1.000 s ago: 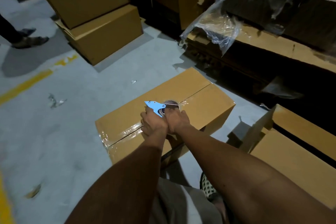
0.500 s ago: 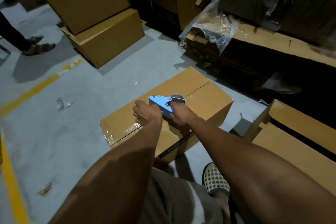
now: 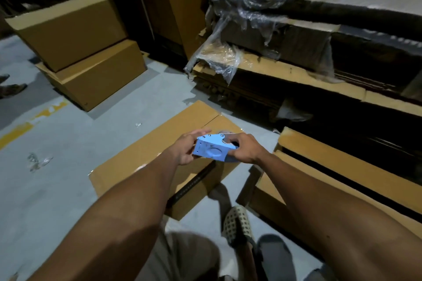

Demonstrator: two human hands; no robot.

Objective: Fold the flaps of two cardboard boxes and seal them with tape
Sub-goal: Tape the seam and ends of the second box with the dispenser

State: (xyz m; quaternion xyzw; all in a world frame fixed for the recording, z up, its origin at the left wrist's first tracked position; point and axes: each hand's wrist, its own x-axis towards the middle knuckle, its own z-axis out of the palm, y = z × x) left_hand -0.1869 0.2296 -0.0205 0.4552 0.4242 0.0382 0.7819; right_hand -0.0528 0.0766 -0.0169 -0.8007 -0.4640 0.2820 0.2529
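Cardboard boxes: one closed box beneath both hands, two stacked beyond. Left hand and right hand grip one blue tape dispenser; tape seemingly glossy along its seam.

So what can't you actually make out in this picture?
- Tape on the box: the hands and the blue tape dispenser cover the middle of the seam in the head view.
- Tape roll: the right hand wraps it.
- Second box: cut off by the right edge and the right forearm.
- Goods under the plastic wrap: too dark.
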